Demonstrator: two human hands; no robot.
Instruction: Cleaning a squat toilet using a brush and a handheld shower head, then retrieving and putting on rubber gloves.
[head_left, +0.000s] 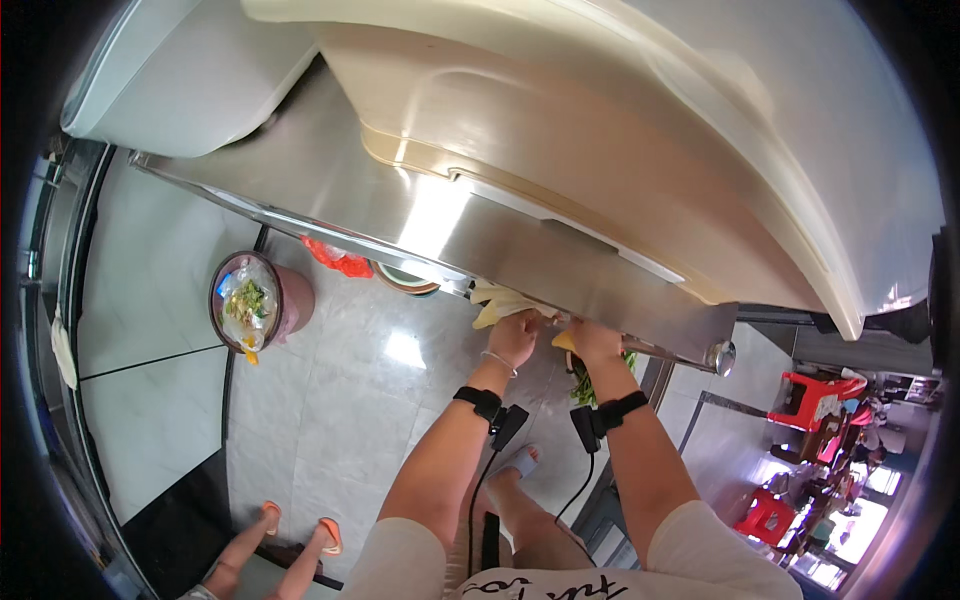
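Observation:
My left hand (516, 335), with a bracelet at the wrist, is at the lower edge of the stainless steel counter (517, 251), its fingers bent against a pale yellow cloth-like item (491, 304). Close on its right, my right hand (596, 341) reaches to the same edge, fingertips hidden by the steel. A small yellow piece (562, 343) shows between the hands. What the fingers grip cannot be made out. Green leafy vegetables (583, 382) lie below my right hand. Both wrists wear black straps with cabled devices.
A waste bin (296, 300) with plastic and food scraps stands left, near a red plastic bag (337, 259) and a round basin (405, 281). A large beige appliance housing (525, 112) overhangs the counter. Another person's feet in orange slippers (330, 534) are lower left. Red stools (769, 517) stand right.

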